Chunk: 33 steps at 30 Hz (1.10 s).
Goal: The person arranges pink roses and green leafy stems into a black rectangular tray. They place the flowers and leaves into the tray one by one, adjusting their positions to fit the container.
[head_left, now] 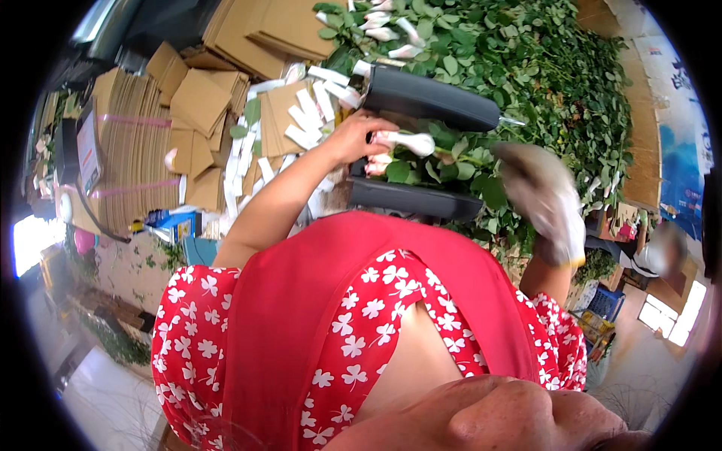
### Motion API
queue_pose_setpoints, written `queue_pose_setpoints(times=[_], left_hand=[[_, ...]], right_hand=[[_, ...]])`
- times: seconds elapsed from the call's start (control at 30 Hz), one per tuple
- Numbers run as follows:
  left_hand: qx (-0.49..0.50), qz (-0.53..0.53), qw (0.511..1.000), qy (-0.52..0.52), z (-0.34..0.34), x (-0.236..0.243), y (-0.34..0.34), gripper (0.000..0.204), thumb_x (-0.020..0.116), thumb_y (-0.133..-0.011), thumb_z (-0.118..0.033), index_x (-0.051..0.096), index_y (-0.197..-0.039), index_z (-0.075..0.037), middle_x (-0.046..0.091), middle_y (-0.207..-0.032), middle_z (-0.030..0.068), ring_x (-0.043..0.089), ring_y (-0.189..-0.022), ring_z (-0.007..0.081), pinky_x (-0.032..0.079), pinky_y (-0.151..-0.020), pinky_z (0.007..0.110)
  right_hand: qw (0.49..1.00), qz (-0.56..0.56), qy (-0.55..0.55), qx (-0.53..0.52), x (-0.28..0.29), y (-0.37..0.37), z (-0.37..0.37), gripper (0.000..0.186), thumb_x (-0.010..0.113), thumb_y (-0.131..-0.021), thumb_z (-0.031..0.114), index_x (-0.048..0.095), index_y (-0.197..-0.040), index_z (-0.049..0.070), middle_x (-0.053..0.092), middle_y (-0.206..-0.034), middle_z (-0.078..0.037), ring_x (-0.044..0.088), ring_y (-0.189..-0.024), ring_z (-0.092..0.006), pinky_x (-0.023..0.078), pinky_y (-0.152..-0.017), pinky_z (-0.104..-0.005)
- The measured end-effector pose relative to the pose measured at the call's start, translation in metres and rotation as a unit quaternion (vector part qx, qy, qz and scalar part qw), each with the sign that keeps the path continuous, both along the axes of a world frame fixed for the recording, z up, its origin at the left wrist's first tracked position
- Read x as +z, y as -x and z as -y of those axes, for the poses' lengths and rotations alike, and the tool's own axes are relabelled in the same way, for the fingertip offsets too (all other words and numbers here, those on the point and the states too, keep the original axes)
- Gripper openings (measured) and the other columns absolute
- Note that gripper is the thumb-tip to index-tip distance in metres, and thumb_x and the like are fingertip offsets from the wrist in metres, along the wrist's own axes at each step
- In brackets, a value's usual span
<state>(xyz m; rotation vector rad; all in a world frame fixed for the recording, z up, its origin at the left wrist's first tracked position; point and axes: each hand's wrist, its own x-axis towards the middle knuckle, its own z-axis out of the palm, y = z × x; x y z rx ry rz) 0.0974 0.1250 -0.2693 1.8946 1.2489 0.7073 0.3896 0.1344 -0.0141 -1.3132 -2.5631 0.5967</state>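
Observation:
My bare left hand [355, 140] is closed, its fingertips at a rosebud in a white sleeve [414, 143]. That rose lies with its stem pointing right, on top of other roses with green leaves [402, 172]. The flowers rest between two dark padded bars, a far one [432, 98] and a near one [414, 199]. On the right, my right hand [543, 199] wears a whitish glove and hangs over the leaves beside the bars' right ends. Motion smears its fingers, so their shape and anything in them cannot be made out.
A big heap of leafy rose stems [511, 60] covers the far right. White sleeves [304, 120] lie scattered left of the bars. Beyond them stand stacked cardboard sheets [131, 135] and a screen on a stand [88, 146]. Another person [658, 252] is in the right background.

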Motion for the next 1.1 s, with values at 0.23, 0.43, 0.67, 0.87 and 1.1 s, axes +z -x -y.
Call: queue_pose_setpoints(times=[0.23,0.43,0.67,0.87,1.1], left_hand=[[0.008,0.07,0.997,-0.022,0.005,-0.013,-0.006,0.047,0.081,-0.074,-0.023,0.07,-0.12,-0.02,0.07,-0.115,0.0099,0.057,-0.111,0.0348,0.047,-0.099,0.043],[0.037,0.08,0.996,-0.031,0.011,-0.006,-0.009,0.044,0.083,-0.073,-0.022,0.072,-0.116,-0.016,0.068,-0.118,0.0107,0.057,-0.112,0.0356,0.047,-0.099,0.044],[0.075,0.078,0.99,0.086,0.006,0.012,-0.018,0.037,0.047,-0.102,-0.034,0.072,-0.113,-0.009,0.068,-0.114,0.0195,0.057,-0.112,0.0406,0.045,-0.098,0.043],[0.065,0.075,0.995,0.004,0.007,0.003,-0.008,0.034,0.046,-0.102,-0.026,0.073,-0.112,-0.01,0.069,-0.115,0.0159,0.057,-0.114,0.0376,0.043,-0.103,0.043],[-0.017,0.028,0.999,-0.027,0.004,0.005,-0.004,0.039,0.076,-0.082,-0.021,0.071,-0.12,-0.017,0.063,-0.118,0.0141,0.051,-0.122,0.0339,0.043,-0.105,0.043]], right_hand=[[0.951,0.224,0.15,0.148,-0.09,0.049,-0.047,0.032,0.069,-0.084,0.025,0.066,-0.11,0.006,0.07,-0.095,-0.021,0.067,-0.089,-0.0394,0.053,-0.079,-0.0458],[0.989,0.049,0.064,0.128,-0.132,0.066,-0.042,0.028,0.069,-0.085,0.022,0.064,-0.107,0.006,0.069,-0.087,-0.019,0.068,-0.084,-0.0377,0.054,-0.073,-0.0457],[0.978,0.13,0.035,0.159,-0.15,0.06,-0.038,0.023,0.063,-0.09,0.028,0.064,-0.098,0.007,0.068,-0.08,-0.018,0.068,-0.079,-0.0374,0.054,-0.069,-0.0473],[0.938,0.271,0.124,0.175,-0.061,0.024,-0.063,0.023,0.062,-0.089,0.028,0.065,-0.088,0.006,0.068,-0.077,-0.018,0.068,-0.078,-0.0366,0.054,-0.069,-0.0463],[0.935,0.093,-0.301,0.161,-0.189,0.059,-0.051,0.014,0.066,-0.087,0.021,0.066,-0.1,0.02,0.061,-0.073,-0.002,0.063,-0.062,-0.0233,0.053,-0.057,-0.0365]])
